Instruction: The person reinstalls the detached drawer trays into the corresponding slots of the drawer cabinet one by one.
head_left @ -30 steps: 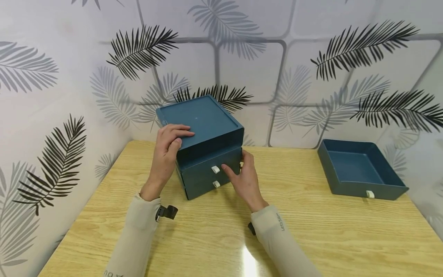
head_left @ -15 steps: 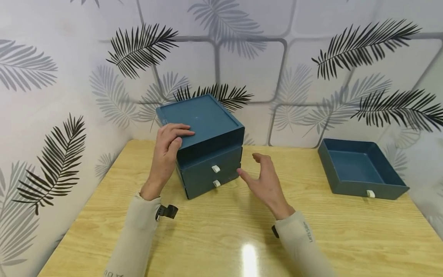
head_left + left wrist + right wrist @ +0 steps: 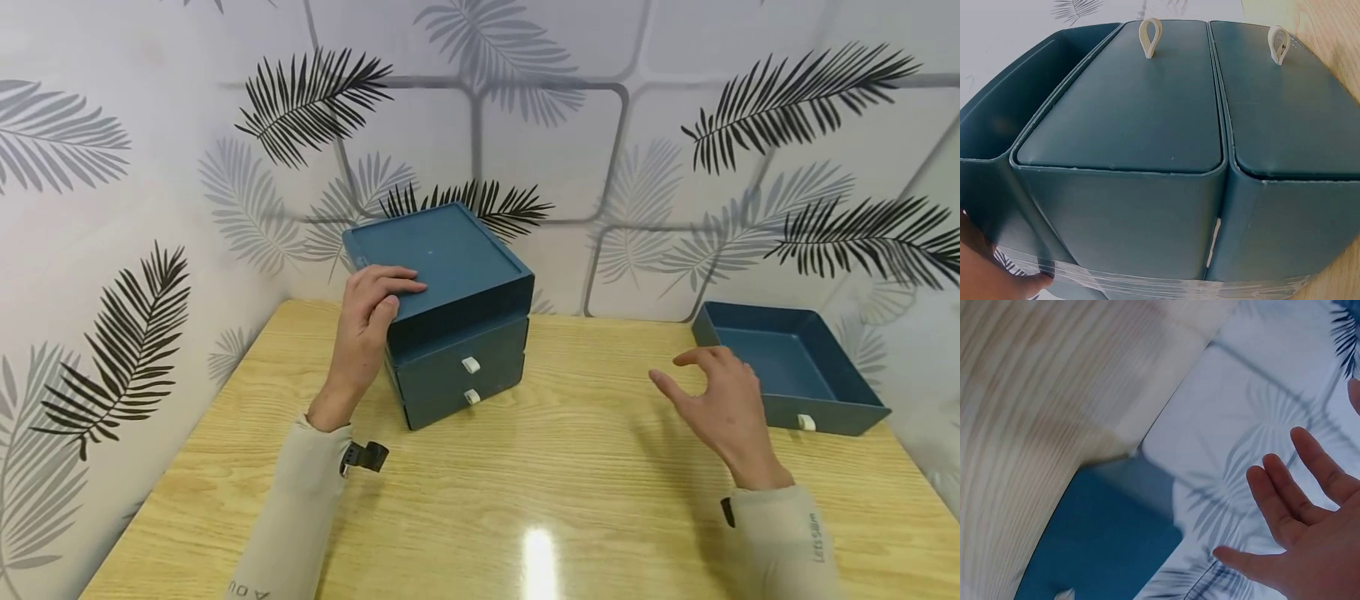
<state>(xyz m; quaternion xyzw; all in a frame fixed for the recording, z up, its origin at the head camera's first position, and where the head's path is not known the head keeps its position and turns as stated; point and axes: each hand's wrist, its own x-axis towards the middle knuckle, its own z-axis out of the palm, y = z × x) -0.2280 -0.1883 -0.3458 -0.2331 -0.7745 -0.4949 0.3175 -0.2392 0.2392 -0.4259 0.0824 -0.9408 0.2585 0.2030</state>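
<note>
A blue drawer unit [image 3: 442, 254] stands at an angle on the table, its top slot [image 3: 457, 323] without a drawer. Below the slot sit two pushed-in drawers with pale loop pulls [image 3: 471, 365]. My left hand [image 3: 363, 325] rests on the unit's left top edge, fingers over the top and thumb near the front corner. In the left wrist view it shows only at the lower left, beside the drawers' side walls [image 3: 1129, 212]. My right hand [image 3: 723, 408] hovers with spread fingers and overlaps the left side of a loose blue drawer [image 3: 795, 358]. It holds nothing.
The wood-grain table [image 3: 585, 475] runs up to a wall [image 3: 540, 158] patterned with palm leaves. The loose drawer lies at the right, open side up, with a pale pull [image 3: 806, 422] at its front.
My right hand has let go of the drawer unit's right side and moved right to the loose drawer. The left hand and the unit stay in place.
</note>
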